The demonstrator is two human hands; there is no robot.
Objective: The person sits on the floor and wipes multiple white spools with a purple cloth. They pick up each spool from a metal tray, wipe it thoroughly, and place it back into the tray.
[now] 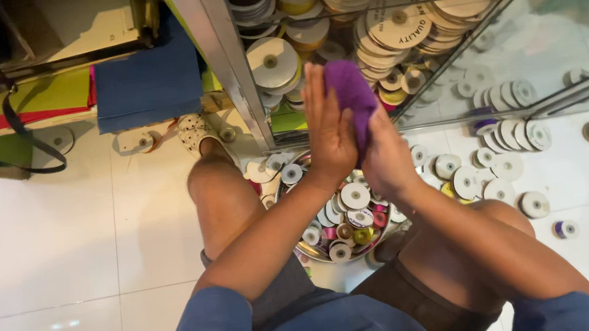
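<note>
**Purple cloth pressed between two palms over a bowl of ribbon spools**

White floor tiles (42,241) carry scattered ribbon spools (508,165) beside a glass-fronted cabinet (221,55) stacked with more. Above a round metal bowl (311,255) full of spools, the left hand (327,128) stands flat and upright, fingers straight and pressed together against a purple cloth (351,91). The right hand (385,154) backs the cloth from the other side; its fingers are hidden behind the cloth, so their spread cannot be told. Both knees flank the bowl, covering part of its rim.
</note>
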